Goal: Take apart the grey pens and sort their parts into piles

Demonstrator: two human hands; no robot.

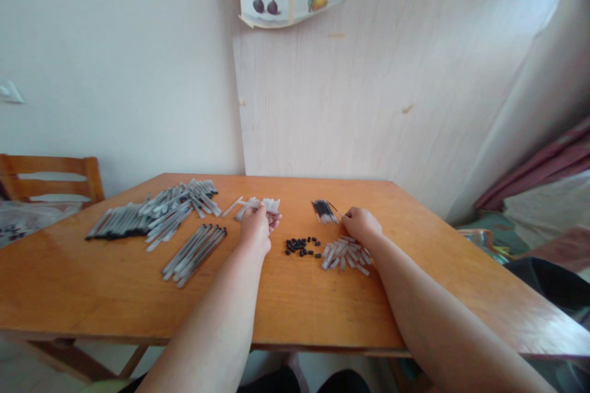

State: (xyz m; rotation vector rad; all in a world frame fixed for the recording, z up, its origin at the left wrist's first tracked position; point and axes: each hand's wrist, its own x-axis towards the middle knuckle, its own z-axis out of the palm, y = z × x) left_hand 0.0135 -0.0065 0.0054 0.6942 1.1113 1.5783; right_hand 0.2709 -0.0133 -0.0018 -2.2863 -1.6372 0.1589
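My left hand [257, 224] is closed around a translucent pen barrel [249, 203], just in front of a small pile of similar barrels [273, 204]. Its fingers partly cover that pile. Farther right, my right hand [362, 224] pinches the end of a thin dark pen refill [334, 207], which slants up to the left. Beside it lies a bundle of black-inked refills [324, 211]. Clear pen caps [345, 253] are heaped just below my right hand. Small black plugs [302, 246] are scattered between the two hands.
Left on the wooden table [286, 307] lies a big heap of pens [170, 206], with a row of several pens [195, 254] nearer me. A wooden chair [50, 173] stands at the left, a wall [318, 110] behind. Dark and pink fabric [544, 175] is at the right.
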